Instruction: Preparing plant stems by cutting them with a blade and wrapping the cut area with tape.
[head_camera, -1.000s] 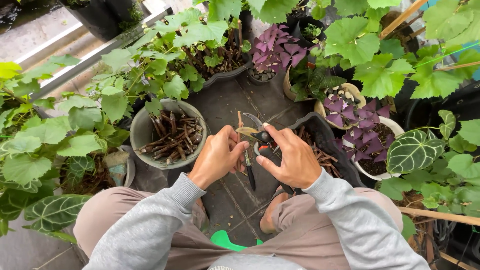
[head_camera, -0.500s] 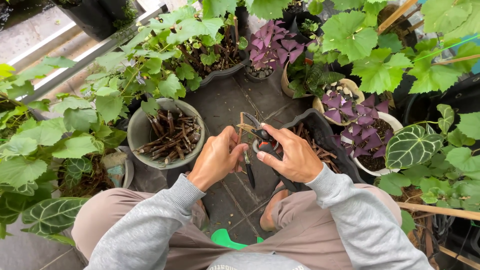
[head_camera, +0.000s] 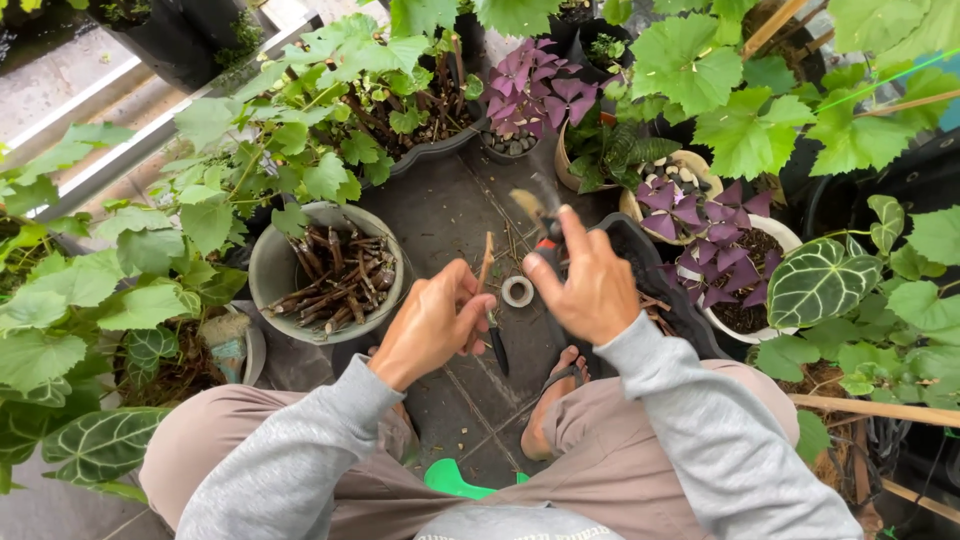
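We see the shears (head_camera: 535, 215) only as a motion-blurred smear above the right hand (head_camera: 590, 290) — their blades cannot be told open or closed, and the handles are buried in the fist. The lower end of the cutting (head_camera: 484, 268) is hidden inside the left hand (head_camera: 432, 322). A dark tool (head_camera: 497, 345) below that hand is half covered by the fingers. The black tray (head_camera: 640, 255) disappears behind the right hand and sleeve — its contents barely show.
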